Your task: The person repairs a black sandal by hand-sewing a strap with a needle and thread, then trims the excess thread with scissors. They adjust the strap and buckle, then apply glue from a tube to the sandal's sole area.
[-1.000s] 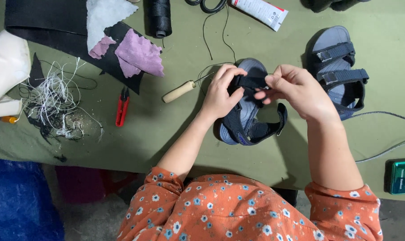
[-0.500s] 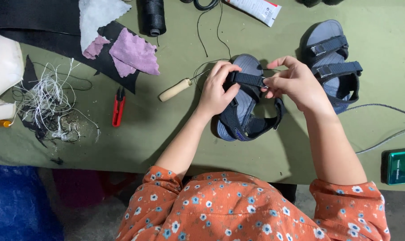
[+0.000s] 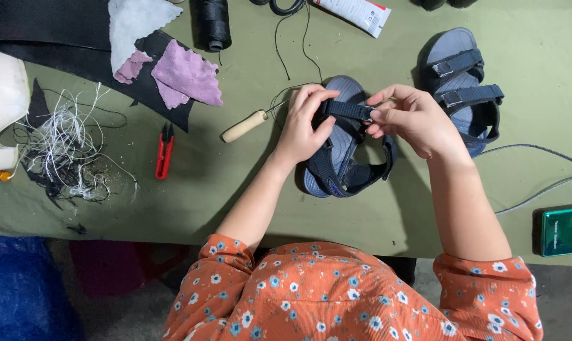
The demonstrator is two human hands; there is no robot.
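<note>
A dark blue strapped sandal (image 3: pixel 344 165) lies on the green table (image 3: pixel 248 189) in front of me. My left hand (image 3: pixel 303 126) grips the left end of its front strap (image 3: pixel 349 110). My right hand (image 3: pixel 412 120) pinches the strap's right end with thumb and fingers. The strap is stretched level between both hands above the footbed. A wooden-handled awl (image 3: pixel 245 126) lies just left of my left hand, its metal tip pointing toward the sandal.
A second matching sandal (image 3: pixel 462 88) rests at the right. Red snips (image 3: pixel 164 150), a tangle of white thread (image 3: pixel 65 148), purple cloth scraps (image 3: pixel 185 79), black material (image 3: pixel 58 31), a black thread spool (image 3: pixel 213 22), a glue tube (image 3: pixel 355 11) and a green phone (image 3: pixel 563 228) surround it.
Both hands have shifted from the sandal's heel end toward its front strap, which is now pulled level between them. The sandal has barely moved.
</note>
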